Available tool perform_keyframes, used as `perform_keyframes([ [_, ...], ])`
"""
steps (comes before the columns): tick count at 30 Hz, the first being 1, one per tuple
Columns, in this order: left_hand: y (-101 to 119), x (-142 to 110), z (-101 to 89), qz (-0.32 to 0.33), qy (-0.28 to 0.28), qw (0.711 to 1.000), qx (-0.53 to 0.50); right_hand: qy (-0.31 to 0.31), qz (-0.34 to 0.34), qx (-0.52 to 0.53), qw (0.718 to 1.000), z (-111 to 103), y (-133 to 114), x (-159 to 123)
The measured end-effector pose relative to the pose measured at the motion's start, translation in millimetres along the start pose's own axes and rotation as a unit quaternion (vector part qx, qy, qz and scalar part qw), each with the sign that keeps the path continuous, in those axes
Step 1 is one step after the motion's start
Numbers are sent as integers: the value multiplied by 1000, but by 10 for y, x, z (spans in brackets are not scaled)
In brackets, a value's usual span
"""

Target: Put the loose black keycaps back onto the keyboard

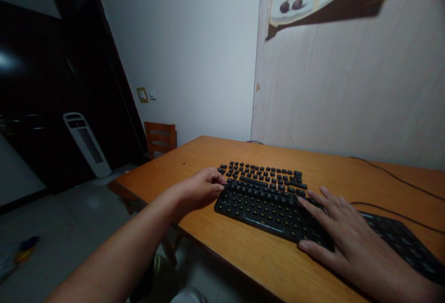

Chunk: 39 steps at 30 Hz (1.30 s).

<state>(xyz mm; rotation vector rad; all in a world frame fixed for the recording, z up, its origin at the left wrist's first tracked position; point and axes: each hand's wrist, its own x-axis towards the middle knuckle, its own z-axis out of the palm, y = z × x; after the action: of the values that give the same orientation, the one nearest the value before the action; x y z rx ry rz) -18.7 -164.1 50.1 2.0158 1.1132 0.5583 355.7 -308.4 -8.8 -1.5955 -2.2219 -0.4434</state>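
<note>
A black keyboard (264,212) lies on the wooden table, many of its keys removed so that bare round switch posts show. A row of keys still sits along its back edge. Behind it, several loose black keycaps (257,171) are laid out in rows. At the keyboard's back left corner my left hand (210,183) is closed in a pinch; what its fingertips hold is too small to make out. My right hand (342,229) rests over the keyboard's right part with fingers spread, the thumb at the front edge. It hides part of the keyboard.
Thin black cables (392,205) run across the right of the wooden table (167,173). A wooden chair (160,137) stands at the far left corner. A white tower fan (86,144) is on the floor near the dark door. A wall rises behind the table.
</note>
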Motion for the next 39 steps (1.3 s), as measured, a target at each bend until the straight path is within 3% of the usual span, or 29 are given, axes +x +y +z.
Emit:
perform_keyframes([
  [14,-143,147,19,61,-26,994,86,-1,-7,-5,1000,7,13,-2],
  [28,-4,94,40,150,-5,964,219,-8,-5,-5,1000,-15,7,7],
  [34,43,49,50,149,7,962,228,-2,-17,6,1000,-115,-71,22],
  [39,35,55,39,135,-1,965,226,-14,-60,28,998,-334,-310,140],
])
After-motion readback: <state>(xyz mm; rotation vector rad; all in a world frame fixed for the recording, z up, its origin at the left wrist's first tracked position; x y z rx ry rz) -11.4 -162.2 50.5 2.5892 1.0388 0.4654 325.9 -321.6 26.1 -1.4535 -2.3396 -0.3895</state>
